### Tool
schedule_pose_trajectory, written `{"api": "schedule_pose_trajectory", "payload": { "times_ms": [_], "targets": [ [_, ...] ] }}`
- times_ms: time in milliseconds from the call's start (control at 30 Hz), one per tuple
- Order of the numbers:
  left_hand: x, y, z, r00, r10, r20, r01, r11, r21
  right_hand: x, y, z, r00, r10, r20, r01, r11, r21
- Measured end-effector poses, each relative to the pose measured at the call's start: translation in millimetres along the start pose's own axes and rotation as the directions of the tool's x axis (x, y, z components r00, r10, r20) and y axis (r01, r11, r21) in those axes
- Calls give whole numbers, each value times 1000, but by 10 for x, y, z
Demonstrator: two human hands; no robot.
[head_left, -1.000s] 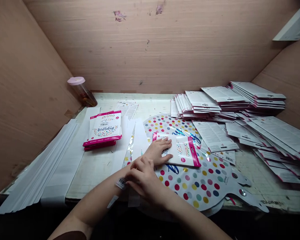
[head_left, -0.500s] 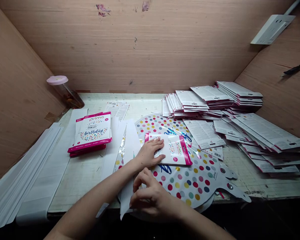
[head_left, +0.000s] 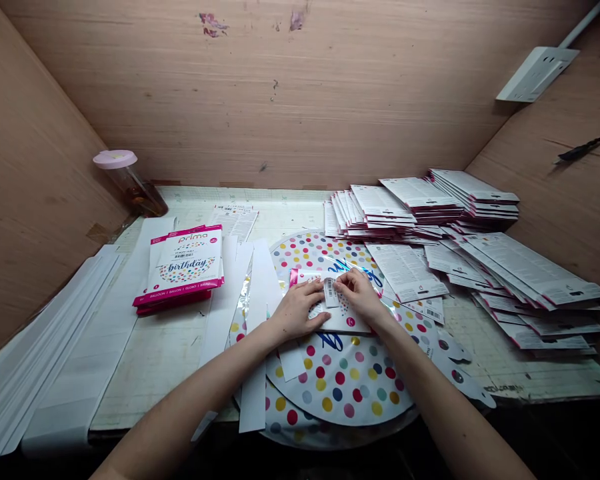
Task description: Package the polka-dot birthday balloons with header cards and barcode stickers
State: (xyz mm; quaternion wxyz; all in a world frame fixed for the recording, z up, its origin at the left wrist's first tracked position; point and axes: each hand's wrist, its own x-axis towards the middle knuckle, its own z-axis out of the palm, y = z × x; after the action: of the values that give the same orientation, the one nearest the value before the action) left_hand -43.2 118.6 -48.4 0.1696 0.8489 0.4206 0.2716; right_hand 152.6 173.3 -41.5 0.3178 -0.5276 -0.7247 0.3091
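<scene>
A white and pink balloon packet point(head_left: 348, 319) lies across my lap-side work area on top of round dotted foil balloons point(head_left: 350, 387). My left hand point(head_left: 301, 310) rests flat on the packet's left part, fingers stretched out, thumb apart. Against the packet's printed front is a small white barcode sticker point(head_left: 331, 293). Its upper right corner is pinched between the fingertips of my right hand point(head_left: 357, 292). Whether the sticker's lower part touches the packet, I cannot tell. Both hands cover portions of the packet.
Stacked packets point(head_left: 385, 203) fill the back right, and more packets point(head_left: 535, 270) lie nearer on that side. A small pile of birthday packets point(head_left: 185, 263) sits left. White paper strips point(head_left: 75, 360) hang over the front left edge. A pink-lidded bottle point(head_left: 130, 183) leans in the corner.
My right hand has moved up and away from the near edge onto the packet, bringing the barcode sticker there. My left hand stays on the packet.
</scene>
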Motion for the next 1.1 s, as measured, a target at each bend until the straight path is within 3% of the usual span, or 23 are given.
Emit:
{"api": "schedule_pose_trajectory", "payload": {
  "times_ms": [167, 500, 900, 1100],
  "targets": [
    [-3, -34, 34, 1000, 12, 4, -12, 1000, -12, -47, 38, 168, 994, 35, -105, -47, 993, -113],
    [-18, -31, 42, 1000, 2, -9, -2, 1000, 4, -33, 112, 267, 981, 37, -190, -84, 965, -249],
    [-23, 9, 19, 999, 18, -29, -18, 1000, 14, 193, 54, 179, 980, 95, -173, -163, 882, -442],
    [-39, 39, 55, 996, -74, -54, 75, 997, 5, 43, -28, 141, 998, 9, -54, -36, 852, -523]
  ]
}}
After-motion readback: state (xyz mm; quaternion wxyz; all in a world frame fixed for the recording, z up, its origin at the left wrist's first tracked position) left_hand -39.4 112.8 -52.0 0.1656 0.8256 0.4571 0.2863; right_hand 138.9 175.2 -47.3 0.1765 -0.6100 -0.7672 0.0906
